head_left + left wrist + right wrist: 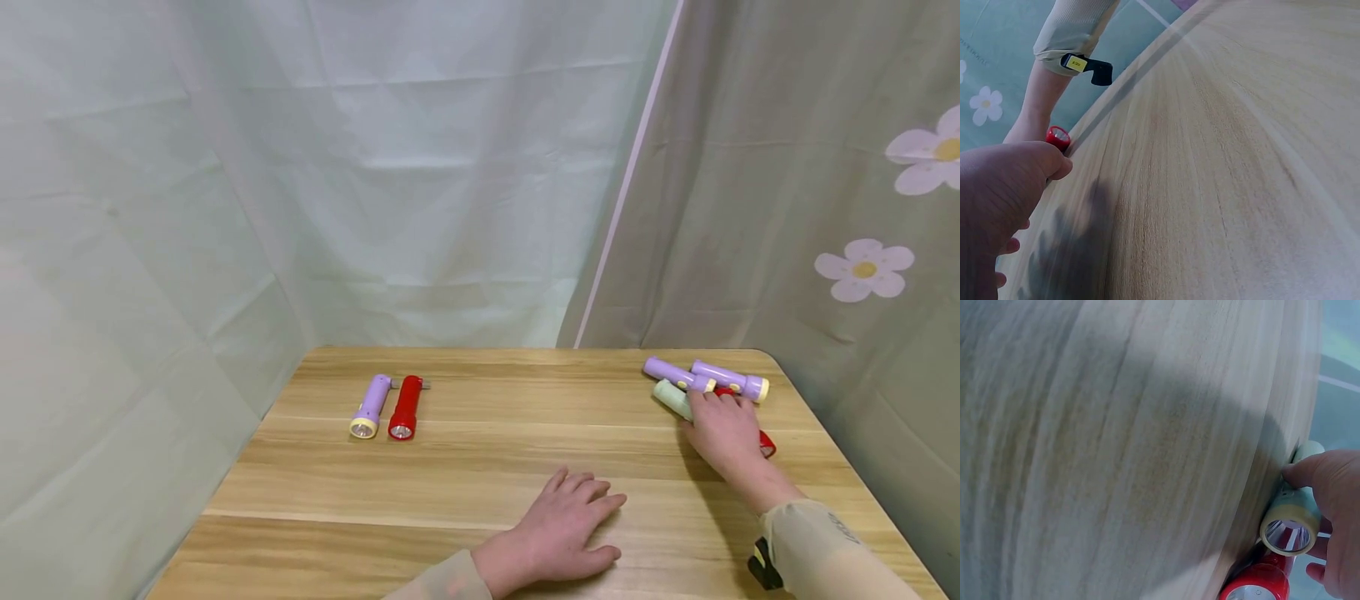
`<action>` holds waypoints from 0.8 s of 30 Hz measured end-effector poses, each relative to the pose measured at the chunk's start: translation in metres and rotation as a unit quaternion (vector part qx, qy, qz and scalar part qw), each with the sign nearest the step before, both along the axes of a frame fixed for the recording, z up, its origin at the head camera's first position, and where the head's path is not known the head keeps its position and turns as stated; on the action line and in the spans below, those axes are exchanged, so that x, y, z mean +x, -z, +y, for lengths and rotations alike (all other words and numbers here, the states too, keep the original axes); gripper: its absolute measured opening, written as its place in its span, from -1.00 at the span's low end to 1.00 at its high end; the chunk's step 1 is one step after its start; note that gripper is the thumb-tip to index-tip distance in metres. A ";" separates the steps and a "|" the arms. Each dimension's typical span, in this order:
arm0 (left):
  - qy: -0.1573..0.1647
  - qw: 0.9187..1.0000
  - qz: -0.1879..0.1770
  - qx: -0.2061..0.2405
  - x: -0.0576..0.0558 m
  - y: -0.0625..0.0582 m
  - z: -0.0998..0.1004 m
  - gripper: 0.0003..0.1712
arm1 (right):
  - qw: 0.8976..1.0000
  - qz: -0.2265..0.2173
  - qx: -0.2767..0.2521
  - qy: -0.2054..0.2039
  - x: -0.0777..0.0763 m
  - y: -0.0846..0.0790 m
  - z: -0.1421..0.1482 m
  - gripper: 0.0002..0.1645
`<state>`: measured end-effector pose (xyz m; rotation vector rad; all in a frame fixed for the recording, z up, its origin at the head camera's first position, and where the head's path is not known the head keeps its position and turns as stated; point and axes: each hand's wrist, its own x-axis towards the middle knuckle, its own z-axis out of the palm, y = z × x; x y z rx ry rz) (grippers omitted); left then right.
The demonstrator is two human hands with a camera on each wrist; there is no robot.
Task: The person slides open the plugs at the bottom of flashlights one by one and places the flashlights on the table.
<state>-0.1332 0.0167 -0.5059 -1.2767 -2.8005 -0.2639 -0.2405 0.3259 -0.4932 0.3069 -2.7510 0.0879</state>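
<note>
My right hand (723,437) is at the right side of the table, thumb and fingers on either side of a pale green flashlight (1300,497). In the right wrist view its cream rim and lens face the camera. A red flashlight (767,445) lies beside it, partly hidden under the hand. Just behind are two purple flashlights (671,372) with cream heads, lying close together. My left hand (566,533) is over the near middle of the table, palm down, fingers spread and holding nothing; its shadow falls on the wood in the left wrist view.
On the left half of the wooden table (525,417) lie another purple flashlight (372,402) and another red flashlight (407,407), side by side, lenses toward me. Curtains (450,183) hang behind and along both sides of the table. A black strap device (763,565) is on the right wrist.
</note>
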 end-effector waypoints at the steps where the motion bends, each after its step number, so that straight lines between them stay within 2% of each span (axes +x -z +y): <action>1: 0.000 1.000 -0.002 0.001 0.000 0.000 0.000 -0.28 | 1.000 0.002 0.002 -0.001 0.000 0.000 0.000 -0.45; 12: -0.003 1.000 -0.016 0.000 -0.003 0.002 0.000 -0.28 | 1.000 -0.012 0.022 0.001 -0.002 -0.001 -0.003 -0.46; 20: -0.012 1.000 -0.022 -0.001 -0.005 0.001 0.000 -0.28 | 0.999 -0.031 0.021 0.009 -0.006 -0.006 -0.005 -0.75; 24: -0.014 1.000 -0.018 0.002 -0.007 0.000 -0.001 -0.28 | 0.999 -0.033 0.022 0.010 -0.006 -0.005 -0.005 -0.83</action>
